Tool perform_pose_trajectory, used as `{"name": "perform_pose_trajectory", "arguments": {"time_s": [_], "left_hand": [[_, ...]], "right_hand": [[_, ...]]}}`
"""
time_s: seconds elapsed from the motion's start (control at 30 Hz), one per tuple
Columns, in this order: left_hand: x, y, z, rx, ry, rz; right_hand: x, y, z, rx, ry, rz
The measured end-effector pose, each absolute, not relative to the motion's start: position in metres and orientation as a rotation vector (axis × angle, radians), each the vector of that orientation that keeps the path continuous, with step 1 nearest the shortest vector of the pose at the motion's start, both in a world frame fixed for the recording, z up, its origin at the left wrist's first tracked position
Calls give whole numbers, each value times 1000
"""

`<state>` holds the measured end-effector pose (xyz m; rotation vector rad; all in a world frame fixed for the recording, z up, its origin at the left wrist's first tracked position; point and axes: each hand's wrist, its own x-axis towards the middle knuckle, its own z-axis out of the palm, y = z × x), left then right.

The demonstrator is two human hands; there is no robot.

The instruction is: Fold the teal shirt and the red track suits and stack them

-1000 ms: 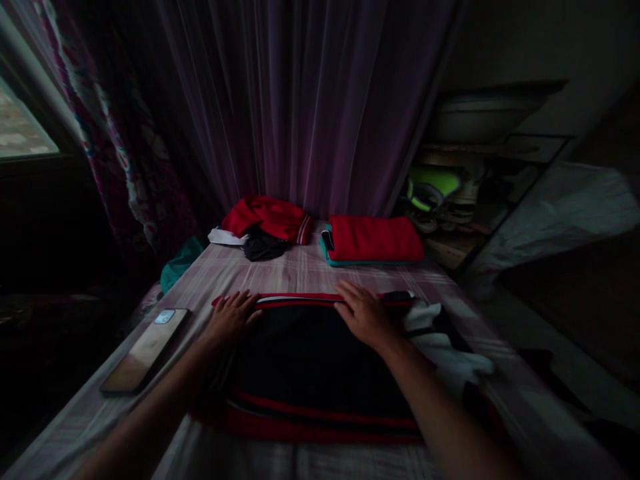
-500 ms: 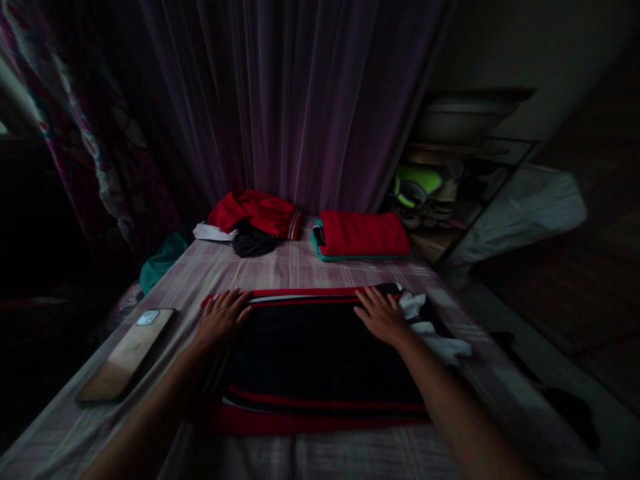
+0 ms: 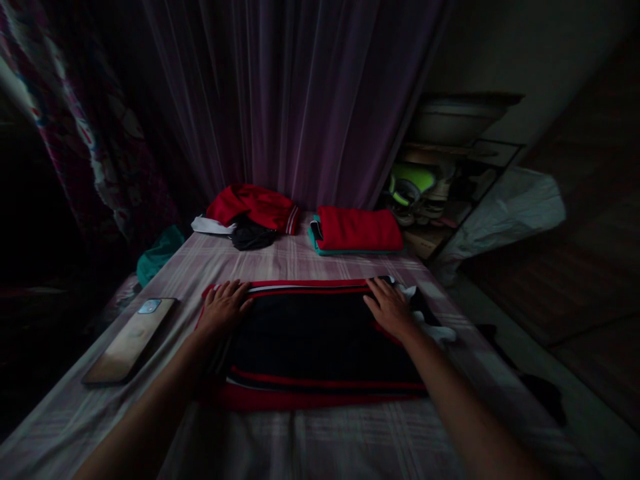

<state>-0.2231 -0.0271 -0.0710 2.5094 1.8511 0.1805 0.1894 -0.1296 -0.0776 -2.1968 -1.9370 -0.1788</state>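
The left hand (image 3: 223, 307) lies flat, palm down and fingers spread, on the far left corner of a dark garment (image 3: 320, 343) with red and white stripes along its near and far edges. The right hand (image 3: 391, 309) lies flat in the same manner on the far right corner of that garment; neither hand grips anything. The garment is spread flat in the middle of a bed (image 3: 350, 440) covered with a pale checked sheet, directly in front of the person. A white piece of cloth (image 3: 434, 329) protrudes at the garment's right edge, just beside the right hand. A phone (image 3: 131, 341) lies on the sheet left of the garment, apart from it. At the far end of the bed sits a loose heap of red clothing (image 3: 253, 207) with a black item against it, and beside that, to the right, a folded red stack (image 3: 358, 230) resting on a teal layer. A teal cloth (image 3: 159, 255) lies at the bed's far left edge. A purple curtain (image 3: 295, 100) hangs behind the bed. A cluttered shelf (image 3: 440, 193) stands to the right; its contents are too dark to identify.
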Motion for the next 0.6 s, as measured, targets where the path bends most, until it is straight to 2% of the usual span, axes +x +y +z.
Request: {"name": "perform_pose_trajectory", "arguments": {"time_s": [0.23, 0.33, 0.47, 0.6], "left_hand": [[-224, -22, -74, 2438, 1820, 279], [-231, -17, -67, 2267, 1728, 404], [-254, -14, -58, 1970, 1614, 606], [-278, -17, -58, 1807, 1671, 696]], "right_hand": [[154, -140, -75, -2335, -2017, 33], [148, -144, -75, -2332, -1980, -9], [137, -153, -70, -2093, -1997, -123], [95, -165, -59, -1768, -2115, -52]]}}
